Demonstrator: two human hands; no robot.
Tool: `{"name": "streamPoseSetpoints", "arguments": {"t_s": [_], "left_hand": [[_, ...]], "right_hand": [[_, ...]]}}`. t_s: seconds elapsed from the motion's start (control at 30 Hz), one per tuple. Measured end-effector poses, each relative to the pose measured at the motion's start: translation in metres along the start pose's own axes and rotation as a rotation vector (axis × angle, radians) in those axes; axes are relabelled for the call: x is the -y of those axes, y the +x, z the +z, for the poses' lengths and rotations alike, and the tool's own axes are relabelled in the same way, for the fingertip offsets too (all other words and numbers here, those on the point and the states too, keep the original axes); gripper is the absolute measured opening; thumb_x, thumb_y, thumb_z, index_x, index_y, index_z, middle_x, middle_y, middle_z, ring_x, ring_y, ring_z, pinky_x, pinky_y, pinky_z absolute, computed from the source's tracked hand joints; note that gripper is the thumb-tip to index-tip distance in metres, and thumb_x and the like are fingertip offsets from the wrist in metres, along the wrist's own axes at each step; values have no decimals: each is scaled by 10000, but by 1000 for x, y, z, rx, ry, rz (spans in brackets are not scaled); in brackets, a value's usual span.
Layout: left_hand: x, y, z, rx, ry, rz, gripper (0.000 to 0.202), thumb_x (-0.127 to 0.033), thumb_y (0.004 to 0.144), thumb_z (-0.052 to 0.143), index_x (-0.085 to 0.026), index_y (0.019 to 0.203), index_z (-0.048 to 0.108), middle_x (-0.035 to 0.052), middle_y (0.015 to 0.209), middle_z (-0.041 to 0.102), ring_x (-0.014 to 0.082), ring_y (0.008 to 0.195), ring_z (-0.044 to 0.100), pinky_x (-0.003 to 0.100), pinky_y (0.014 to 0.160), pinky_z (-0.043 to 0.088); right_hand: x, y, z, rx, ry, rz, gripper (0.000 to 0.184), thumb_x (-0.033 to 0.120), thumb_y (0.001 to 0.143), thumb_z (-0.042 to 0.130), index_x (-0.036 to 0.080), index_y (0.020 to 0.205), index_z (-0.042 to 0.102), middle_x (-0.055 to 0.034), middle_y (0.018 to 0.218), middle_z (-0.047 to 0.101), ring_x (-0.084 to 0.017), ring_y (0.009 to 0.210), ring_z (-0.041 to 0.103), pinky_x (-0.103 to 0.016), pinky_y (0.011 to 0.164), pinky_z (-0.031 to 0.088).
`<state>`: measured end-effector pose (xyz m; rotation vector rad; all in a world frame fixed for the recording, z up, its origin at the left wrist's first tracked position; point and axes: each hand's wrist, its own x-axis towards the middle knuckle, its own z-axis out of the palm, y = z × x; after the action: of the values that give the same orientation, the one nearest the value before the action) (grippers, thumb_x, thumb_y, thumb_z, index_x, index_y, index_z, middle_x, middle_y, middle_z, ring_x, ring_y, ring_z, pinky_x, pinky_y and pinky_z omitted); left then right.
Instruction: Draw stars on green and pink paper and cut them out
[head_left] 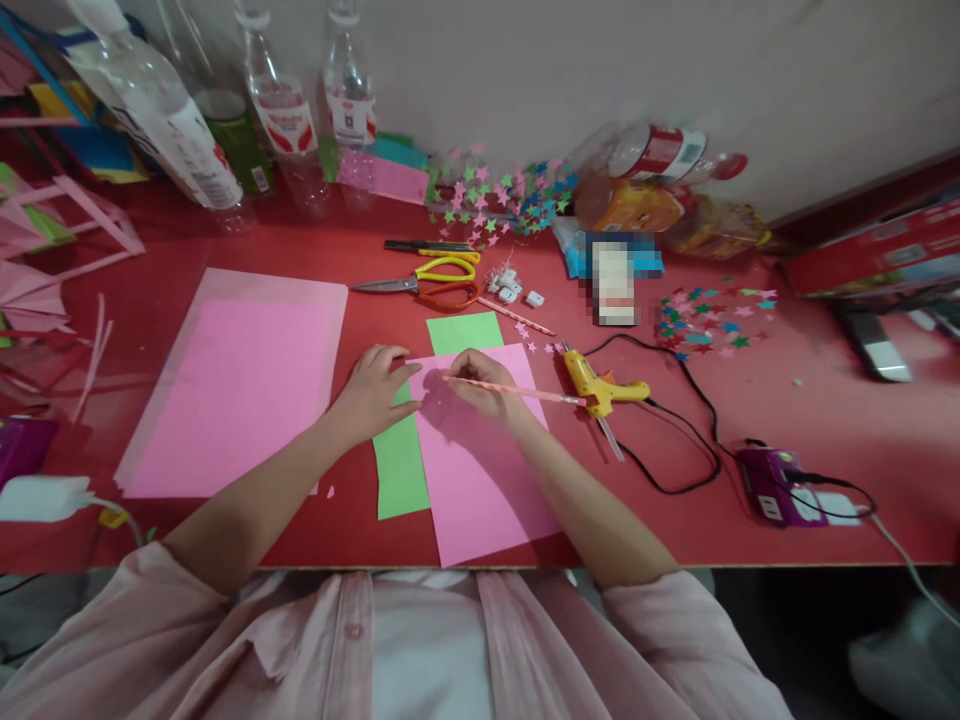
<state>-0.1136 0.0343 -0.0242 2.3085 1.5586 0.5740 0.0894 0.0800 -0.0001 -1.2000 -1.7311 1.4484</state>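
Observation:
My right hand point(480, 382) grips a pink pencil point(517, 388), its tip close to the upper left part of a pink paper sheet point(487, 470). With fingers apart, my left hand point(377, 395) rests at that sheet's left edge, thumb and fingertips beside the paper. Beneath the pink sheet lies a green paper strip point(401, 465), showing at the left and past the top edge. Whether the pencil tip touches the paper I cannot tell. A stack of larger pink sheets point(232, 390) lies left of my left forearm.
Beyond the hands lie scissors point(420, 282), a cutter knife point(427, 247) and paper stars point(495, 200). A yellow glue gun point(600, 385) with a black cord lies to the right, near a purple power adapter point(776, 485). Plastic bottles point(285, 120) stand along the wall.

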Motion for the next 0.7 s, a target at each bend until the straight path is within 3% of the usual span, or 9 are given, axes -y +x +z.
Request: {"name": "streamPoseSetpoints", "arguments": {"t_s": [0.1, 0.3, 0.47, 0.7], "left_hand": [[0, 0, 0, -8, -10, -4, 451, -397, 806, 634, -178, 1197, 590, 126, 1246, 475, 300, 1181, 409, 496, 1019, 363], [0, -1, 0, -6, -13, 4, 473, -408, 819, 621, -172, 1227, 587, 136, 1256, 460, 304, 1186, 404, 505, 1032, 352], [0, -2, 0, 9, -1, 28, 329, -371, 842, 596, -223, 1129, 659, 113, 1307, 421, 310, 1226, 388, 547, 1074, 291], [-1, -2, -2, 27, -16, 23, 328, -364, 847, 586, -223, 1133, 663, 113, 1307, 431, 311, 1244, 385, 555, 1096, 256]], "right_hand": [[-4, -2, -5, 34, -84, -21, 48, 215, 672, 565, 194, 708, 540, 28, 656, 543, -90, 556, 437, -229, 511, 320], [-15, -3, 7, -98, -189, -83, 127, 276, 699, 535, 207, 626, 458, 40, 552, 481, -92, 513, 403, -239, 507, 312], [-15, -4, 8, -86, -243, -81, 118, 286, 702, 512, 206, 629, 463, 24, 567, 514, -101, 526, 440, -236, 507, 323], [-11, -3, 7, -65, -289, -62, 86, 256, 685, 492, 204, 624, 461, 14, 581, 541, -98, 529, 444, -229, 507, 334]]}}
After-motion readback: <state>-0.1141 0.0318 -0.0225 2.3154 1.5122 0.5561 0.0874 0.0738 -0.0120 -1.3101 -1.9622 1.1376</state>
